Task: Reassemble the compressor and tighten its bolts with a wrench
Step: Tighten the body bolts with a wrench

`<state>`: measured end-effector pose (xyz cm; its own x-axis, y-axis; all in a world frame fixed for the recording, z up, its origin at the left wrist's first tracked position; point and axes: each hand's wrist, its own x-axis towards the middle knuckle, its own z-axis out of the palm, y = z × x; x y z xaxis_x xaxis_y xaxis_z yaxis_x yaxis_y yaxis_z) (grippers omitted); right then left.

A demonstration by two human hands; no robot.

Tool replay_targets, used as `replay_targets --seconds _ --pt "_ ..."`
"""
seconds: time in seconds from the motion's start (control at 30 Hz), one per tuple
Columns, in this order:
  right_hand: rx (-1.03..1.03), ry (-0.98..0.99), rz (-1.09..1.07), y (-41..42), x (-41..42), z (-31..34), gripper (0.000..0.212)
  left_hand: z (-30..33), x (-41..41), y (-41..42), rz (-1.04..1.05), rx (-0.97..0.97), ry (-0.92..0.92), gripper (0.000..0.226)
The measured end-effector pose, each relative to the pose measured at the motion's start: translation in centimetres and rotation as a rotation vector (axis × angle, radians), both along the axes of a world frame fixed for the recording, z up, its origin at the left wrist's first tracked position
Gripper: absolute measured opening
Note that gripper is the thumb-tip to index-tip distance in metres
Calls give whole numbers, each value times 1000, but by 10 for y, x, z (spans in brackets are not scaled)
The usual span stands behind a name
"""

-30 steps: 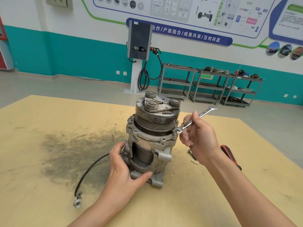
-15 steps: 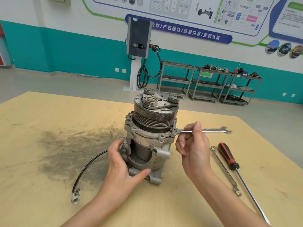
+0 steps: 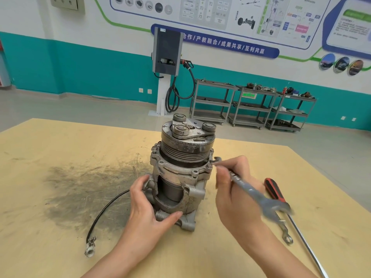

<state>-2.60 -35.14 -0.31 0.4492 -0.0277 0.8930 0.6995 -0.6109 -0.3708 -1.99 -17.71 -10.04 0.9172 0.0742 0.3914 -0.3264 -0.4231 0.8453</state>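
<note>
Grey cast metal fills the middle of the head view: the compressor (image 3: 180, 173) stands upright on the pale wooden surface (image 3: 60, 247), pulley end up. Your left hand (image 3: 148, 205) grips its lower body, fingers wrapped round the far-left lug and thumb pressed along the base at the front, steadying it. Your right hand (image 3: 232, 195) pinches the shank of the wrench (image 3: 247, 189), fingers curled round it just behind the working end. That small end sits at a bolt (image 3: 208, 167) on the flange, directly ahead of your grip; whether it is fully seated on the head is hard to tell. The wrench's free end trails back toward you past your wrist and is blurred.

Just right of your grip, a red-handled screwdriver (image 3: 274, 190) and a second wrench (image 3: 283, 229) lie on the surface. Left of your steadying hand a black cable (image 3: 104, 209) curls away across a dark smudge, ending in a metal lug.

As far as this view shows, the body, flange and pulley are already stacked together, and bolts are visible around the flange. What looks left is tightening: this bolt is in hand, and the others cannot be judged tight or loose from here, so expect to work round the flange.
</note>
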Motion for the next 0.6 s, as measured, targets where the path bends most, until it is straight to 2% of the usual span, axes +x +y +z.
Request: replay_targets --seconds 0.1,0.23,0.33,0.6 --pt "301 126 227 -7 5 14 35 1 0 0 -8 -3 11 107" --pt "614 511 453 -21 23 22 44 2 -1 1 -10 -3 13 106" --pt "683 645 532 -27 36 17 45 1 -2 1 -17 -8 13 106" --pt "744 818 728 -29 56 18 43 2 -2 1 -16 -6 19 108"
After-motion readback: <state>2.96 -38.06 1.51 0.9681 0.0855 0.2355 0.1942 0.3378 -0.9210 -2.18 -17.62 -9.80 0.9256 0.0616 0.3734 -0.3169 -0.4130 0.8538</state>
